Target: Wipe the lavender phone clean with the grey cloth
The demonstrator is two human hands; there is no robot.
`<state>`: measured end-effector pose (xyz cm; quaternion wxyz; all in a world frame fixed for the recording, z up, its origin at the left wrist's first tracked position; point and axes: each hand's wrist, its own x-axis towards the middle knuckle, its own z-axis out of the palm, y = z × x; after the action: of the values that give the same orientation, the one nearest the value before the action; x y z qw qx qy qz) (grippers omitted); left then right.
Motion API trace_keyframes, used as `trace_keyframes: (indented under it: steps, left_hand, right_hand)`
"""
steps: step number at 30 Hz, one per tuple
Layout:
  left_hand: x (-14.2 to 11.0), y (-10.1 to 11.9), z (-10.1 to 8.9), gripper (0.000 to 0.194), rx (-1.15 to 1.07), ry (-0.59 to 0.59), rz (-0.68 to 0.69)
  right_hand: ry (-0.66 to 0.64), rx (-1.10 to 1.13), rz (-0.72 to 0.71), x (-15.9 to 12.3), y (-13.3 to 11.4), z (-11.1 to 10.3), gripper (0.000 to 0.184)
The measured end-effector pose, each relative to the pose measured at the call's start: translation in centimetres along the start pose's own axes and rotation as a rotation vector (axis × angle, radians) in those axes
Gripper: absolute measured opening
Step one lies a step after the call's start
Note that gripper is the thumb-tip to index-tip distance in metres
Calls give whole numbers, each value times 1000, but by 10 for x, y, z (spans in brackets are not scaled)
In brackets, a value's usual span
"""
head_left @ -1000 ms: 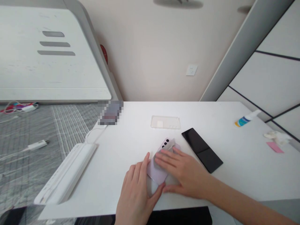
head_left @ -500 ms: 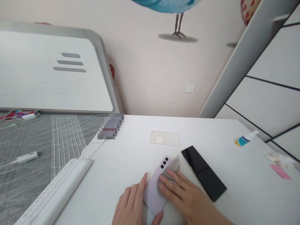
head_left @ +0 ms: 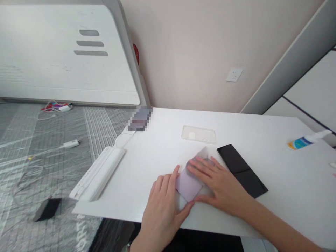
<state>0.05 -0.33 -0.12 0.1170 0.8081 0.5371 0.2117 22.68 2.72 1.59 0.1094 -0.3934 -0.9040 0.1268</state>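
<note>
A lavender phone [head_left: 189, 186] lies face down on the white table [head_left: 147, 157]. My left hand [head_left: 162, 204] grips its lower end, forefinger along the left edge and thumb at the bottom corner. Under the fingers of my right hand [head_left: 215, 180] a thin greyish cloth [head_left: 202, 152] is pressed against the phone's upper back. The cloth and fingers hide the camera lenses. Right of that hand rests a black slab-shaped device [head_left: 241, 169] with a line across its middle. Behind the phone lies a clear phone case [head_left: 198, 135].
A white power strip [head_left: 98, 175] runs along the table's left side, its cable leading to a pixelated object [head_left: 140, 119]. A small spray bottle [head_left: 306, 141] lies at the right. Chargers and a black object [head_left: 47, 209] are on the bed's grey cover [head_left: 99, 124].
The view has tilted down and left. My right hand has slid the cloth up the phone's back, covering the lenses seen before. My left hand still steadies the phone.
</note>
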Motion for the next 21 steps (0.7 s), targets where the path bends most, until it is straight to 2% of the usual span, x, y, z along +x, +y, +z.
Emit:
trace_keyframes:
  steps: [2, 5, 7, 10, 12, 14, 16, 17, 19, 21]
  left_hand:
    - [0, 0, 0, 93, -3, -9, -12]
    - [-2, 0, 2, 97, 8, -35, -26]
    - [-2, 0, 3, 97, 21, -21, -11]
    - [0, -1, 3, 94, 20, 20, 6]
    - [0, -1, 3, 95, 16, 17, -3]
    - [0, -1, 3, 96, 20, 1, -6]
    - [0, -1, 3, 96, 20, -5, -5]
    - [0, -2, 3, 96, 14, -3, -5]
    - [0, -2, 3, 94, 0, 2, -11]
    - [0, -2, 3, 94, -8, 6, -12]
  right_hand:
    - [37, -45, 44, 2, 0, 2, 82]
    - [-60, 27, -117, 1, -7, 3, 98]
    - [-107, 49, -154, 0, -6, 3, 95]
    - [-33, -53, 32, -1, 0, 1, 82]
    - [-4, -92, 71, -3, 0, 1, 86]
    - [-58, -58, -37, -6, -4, 3, 98]
    - [-110, -32, -126, -8, -4, 4, 100]
    - [-103, -48, -109, -9, -2, 4, 95]
    - [-27, -125, 17, -9, 5, 3, 85]
    - [45, -186, 105, -12, 9, 3, 86]
